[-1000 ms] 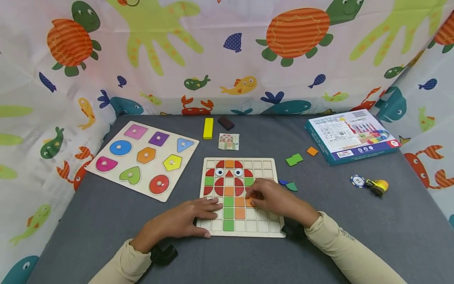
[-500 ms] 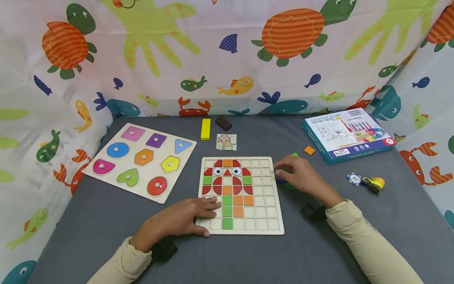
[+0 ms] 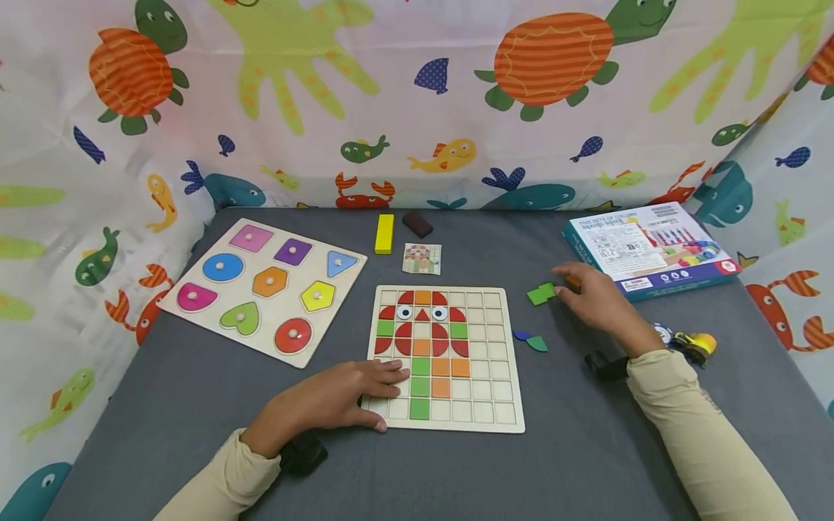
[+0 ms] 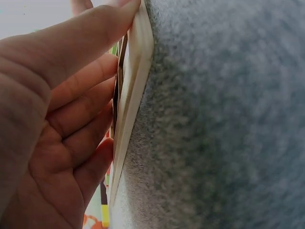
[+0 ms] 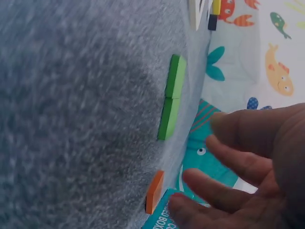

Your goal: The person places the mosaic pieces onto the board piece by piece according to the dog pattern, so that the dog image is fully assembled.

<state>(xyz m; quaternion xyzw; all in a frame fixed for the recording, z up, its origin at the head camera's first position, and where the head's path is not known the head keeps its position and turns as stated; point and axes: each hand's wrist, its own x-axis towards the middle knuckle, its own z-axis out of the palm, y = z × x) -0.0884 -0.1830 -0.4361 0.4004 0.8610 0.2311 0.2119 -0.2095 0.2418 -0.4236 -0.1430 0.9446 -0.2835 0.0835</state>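
My left hand (image 3: 326, 399) rests on the lower left of a wooden grid board (image 3: 482, 391), its fingers laid out across the cells and its thumb at the near edge. Red, green and orange tiles plus two eye pieces make a figure on that board. To the right, my right hand (image 3: 599, 304) reaches over the cloth by a loose orange square tile (image 5: 154, 192). In the right wrist view its fingers are spread, and the tile lies on the cloth apart from them. Two green square tiles (image 3: 541, 293) lie just left of this hand.
A blue piece (image 3: 522, 336) and a green quarter-round piece (image 3: 537, 344) lie beside the board. Behind stand a teal box (image 3: 658, 250), a small pattern card (image 3: 421, 259), a yellow block (image 3: 384, 234) and a dark block (image 3: 417, 224). A shape puzzle (image 3: 260, 250) lies left.
My right hand has left an orange tile on the board and moved right, past the green tiles, to the loose orange tile. My left hand stays on the board.
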